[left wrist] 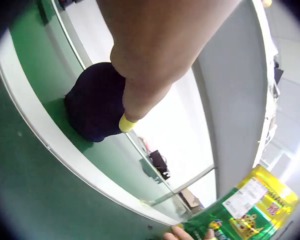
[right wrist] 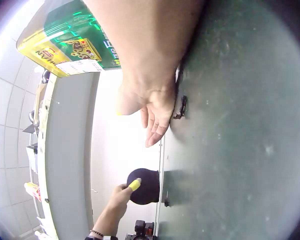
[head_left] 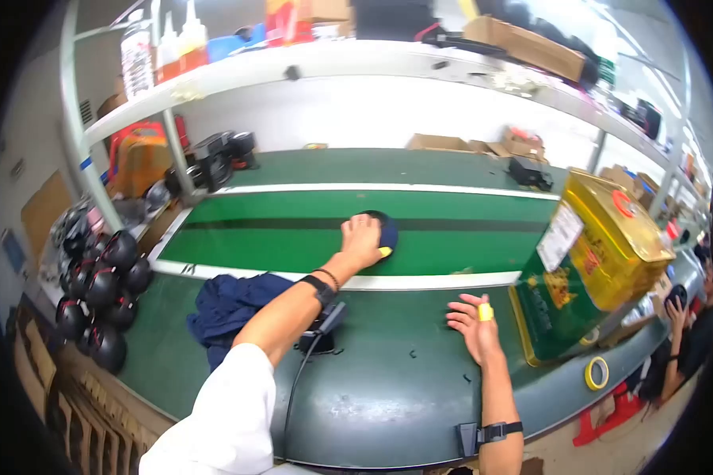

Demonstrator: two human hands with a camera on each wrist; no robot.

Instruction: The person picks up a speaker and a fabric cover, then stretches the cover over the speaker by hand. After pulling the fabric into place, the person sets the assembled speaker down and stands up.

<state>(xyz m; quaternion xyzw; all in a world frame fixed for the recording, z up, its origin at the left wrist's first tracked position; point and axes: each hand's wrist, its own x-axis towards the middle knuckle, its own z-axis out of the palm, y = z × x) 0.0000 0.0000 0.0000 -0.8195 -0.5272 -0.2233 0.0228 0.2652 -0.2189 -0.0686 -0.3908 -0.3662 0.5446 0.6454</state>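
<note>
My left hand [head_left: 362,241] grips a dark navy, rounded object [left wrist: 96,102] over the green conveyor belt [head_left: 277,247]. A yellow-wrapped thumb [right wrist: 135,184] lies against the object's near face in the right wrist view, and the other fingers go behind it. What kind of object it is, I cannot tell. My right hand [head_left: 475,326] rests low by the dark green tabletop [head_left: 372,396], its fingers loosely bent and holding nothing. A yellow band [head_left: 485,312] wraps a finger there. Close to its right stands a green and gold tin can [head_left: 590,261].
Crumpled navy cloth [head_left: 234,309] lies left of a small black device [head_left: 317,340] with a cable. Several black rounded items [head_left: 103,285] are piled at the left edge. A yellow tape roll [head_left: 596,373] sits at the right. Overhead runs a loaded shelf [head_left: 356,63].
</note>
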